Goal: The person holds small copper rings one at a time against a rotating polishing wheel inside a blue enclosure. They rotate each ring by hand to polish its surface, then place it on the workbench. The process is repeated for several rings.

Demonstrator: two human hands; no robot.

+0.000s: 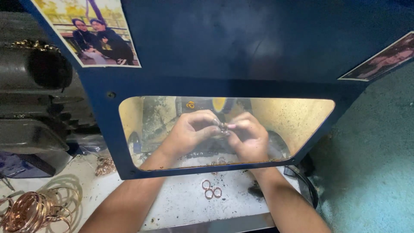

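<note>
Head view: left hand (189,129) and right hand (248,136) both pinch a small ring (223,127) behind the blue hood's window (302,116). Three loose rings (211,189) lie on the white bench (181,203) below.

Guard hood (258,47): painted sheet metal, dark blue, semi-gloss, paint chipped along the window edge. Window pane (297,118): clear plastic, dusty, scratched, yellow-tinted. Small ring (223,127) between left hand (189,129) and right hand (248,136): shiny metal. Loose rings (211,189) and bangles (30,211): polished copper-gold metal. Bench (181,203): white, matt, gritty. Photo prints (92,32): glossy paper.
</note>
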